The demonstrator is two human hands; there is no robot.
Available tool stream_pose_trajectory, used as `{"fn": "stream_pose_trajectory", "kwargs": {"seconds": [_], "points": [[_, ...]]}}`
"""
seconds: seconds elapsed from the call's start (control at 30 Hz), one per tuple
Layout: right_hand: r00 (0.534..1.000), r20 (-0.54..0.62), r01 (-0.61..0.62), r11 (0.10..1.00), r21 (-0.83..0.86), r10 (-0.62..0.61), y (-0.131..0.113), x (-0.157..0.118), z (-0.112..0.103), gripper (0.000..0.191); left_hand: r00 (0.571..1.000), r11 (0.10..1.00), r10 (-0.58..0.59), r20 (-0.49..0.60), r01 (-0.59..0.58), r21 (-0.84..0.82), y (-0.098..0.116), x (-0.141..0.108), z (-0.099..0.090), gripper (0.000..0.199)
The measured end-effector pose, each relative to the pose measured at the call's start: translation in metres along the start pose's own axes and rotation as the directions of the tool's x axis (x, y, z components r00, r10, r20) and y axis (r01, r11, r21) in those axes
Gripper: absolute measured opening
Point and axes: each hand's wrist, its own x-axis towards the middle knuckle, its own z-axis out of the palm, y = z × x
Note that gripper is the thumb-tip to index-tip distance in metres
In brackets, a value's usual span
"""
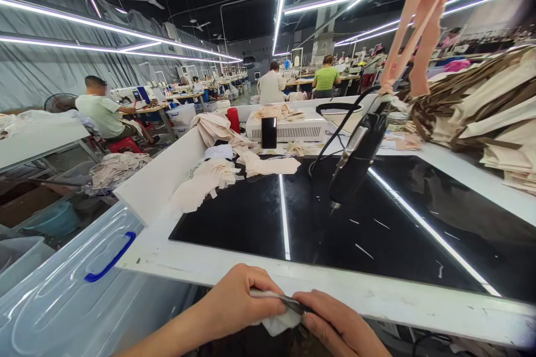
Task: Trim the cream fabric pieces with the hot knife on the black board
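Observation:
Just in front of the white table edge, my left hand [240, 302] pinches a small piece of white and dark fabric [280, 321] between thumb and fingers. My right hand [335, 321] is closed at the fabric's right end, on its dark edge. The two hands are close together, and the white part hangs below them. Beyond them a glossy black panel [247, 223] lies on the white table [201, 259], with short thread scraps on it. A black handheld tool [360, 153] hangs over the panel from pink fabric strips [419, 28], its tip pointing down.
Cream fabric pieces [205, 181] lie at the panel's back left, near a phone [268, 133] and a white box [310, 125]. Brown and cream strips [494, 117] are heaped at right. A clear lidded bin [75, 290] stands at left. Several people sit farther back.

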Motion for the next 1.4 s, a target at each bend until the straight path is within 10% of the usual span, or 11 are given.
{"fn": "stream_pose_trajectory", "kwargs": {"seconds": [1.4], "points": [[1.000, -0.014, -0.013, 1.000, 0.028, 0.013, -0.0037, -0.0016, 0.0038, 0.055, 0.999, 0.999, -0.022, 0.033, 0.020, 0.044, 0.0055, -0.0055, 0.0038, 0.015]]}}
